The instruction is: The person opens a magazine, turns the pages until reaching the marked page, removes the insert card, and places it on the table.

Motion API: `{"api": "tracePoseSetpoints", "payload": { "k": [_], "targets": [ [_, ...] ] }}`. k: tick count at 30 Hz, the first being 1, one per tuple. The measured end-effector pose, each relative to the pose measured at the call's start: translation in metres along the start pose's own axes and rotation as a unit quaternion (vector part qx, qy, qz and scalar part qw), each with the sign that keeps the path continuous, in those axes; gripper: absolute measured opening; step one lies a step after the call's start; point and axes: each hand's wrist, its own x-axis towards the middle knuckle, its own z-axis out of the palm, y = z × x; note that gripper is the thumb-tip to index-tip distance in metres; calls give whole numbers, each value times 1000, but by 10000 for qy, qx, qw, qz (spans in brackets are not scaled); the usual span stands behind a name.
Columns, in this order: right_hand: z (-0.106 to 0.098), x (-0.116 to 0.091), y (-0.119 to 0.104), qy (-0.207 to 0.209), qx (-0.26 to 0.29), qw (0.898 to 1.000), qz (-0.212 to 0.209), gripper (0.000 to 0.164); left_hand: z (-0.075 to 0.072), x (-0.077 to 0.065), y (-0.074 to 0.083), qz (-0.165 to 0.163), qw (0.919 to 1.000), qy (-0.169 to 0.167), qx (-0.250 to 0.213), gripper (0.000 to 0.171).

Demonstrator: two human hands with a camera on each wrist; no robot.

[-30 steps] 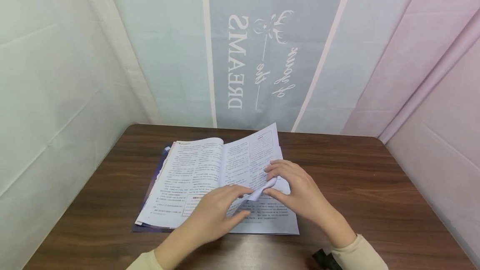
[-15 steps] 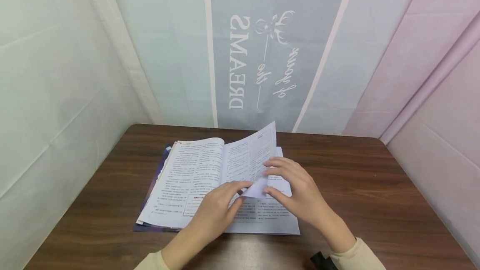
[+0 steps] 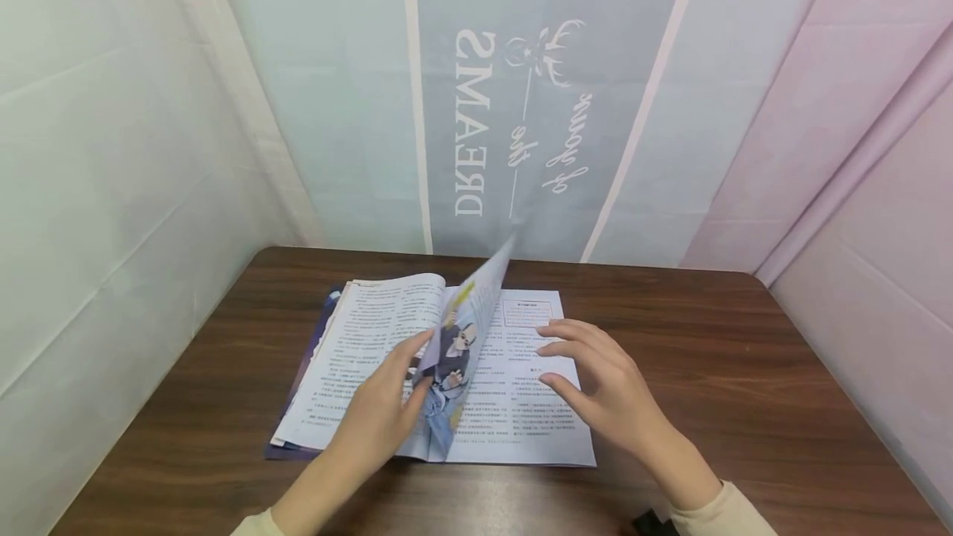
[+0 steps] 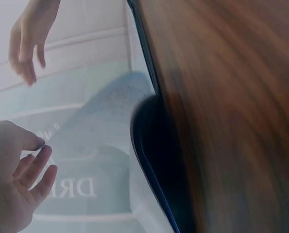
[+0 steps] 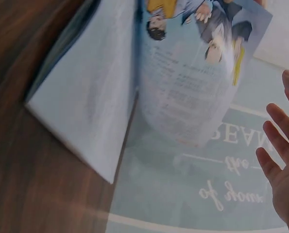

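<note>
An open magazine (image 3: 372,337) lies on the table with printed text on both sides. My left hand (image 3: 387,399) pinches the edge of one page (image 3: 472,329) between thumb and fingers. That page stands raised over the spine, and its illustrated side with cartoon figures faces right. In the left wrist view the left hand's (image 4: 18,174) thumb and fingertip meet at the page's corner. My right hand (image 3: 606,383) hovers over the right-hand side, fingers spread and relaxed, holding nothing. The right wrist view shows the right hand (image 5: 282,145) apart from the lifted page (image 5: 188,73).
The dark wooden table (image 3: 715,370) extends around the magazine. A pale curtain (image 3: 357,106) with mirrored lettering hangs behind it, and light cloth walls stand on both sides. A small black object (image 3: 653,523) shows beside the right sleeve.
The left hand has moved left, carrying the page up and over toward the spine so its illustrated side shows. The right hand has come off the page and moved slightly right.
</note>
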Motion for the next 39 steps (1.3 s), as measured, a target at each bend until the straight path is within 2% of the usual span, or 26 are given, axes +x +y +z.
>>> {"api": "tracePoseSetpoints", "payload": {
  "k": [6, 11, 16, 20, 24, 29, 32, 39],
  "targets": [
    [-2, -14, 9, -112, -194, 9997, 52, 34, -13, -6, -20, -228, 9992, 14, 324, 83],
    [-6, -26, 15, -590, -273, 9970, 421, 37, -22, -11, -35, -357, 9981, 57, 499, 87],
    [-8, -39, 20, -1033, -531, 9905, 733, 30, -28, -20, -49, -403, 9975, 53, 583, 95],
    [-7, -45, 24, -1166, -713, 9877, 760, 31, -34, -27, -57, -492, 9971, 0, 585, 101],
    [-7, -48, 26, -1305, -855, 9848, 760, 38, -41, -32, -62, -673, 9953, -80, 690, 97],
    [-7, -53, 30, -1744, -937, 9758, 931, 37, -47, -38, -69, -881, 9926, -332, 768, 89],
    [-6, -55, 33, -2033, -895, 9697, 1016, 36, -50, -43, -73, -1102, 9888, -638, 785, 86],
    [-9, -60, 37, -2827, -876, 9441, 1451, 37, -59, -52, -82, -1503, 9764, -1255, 914, 66]
  ]
}}
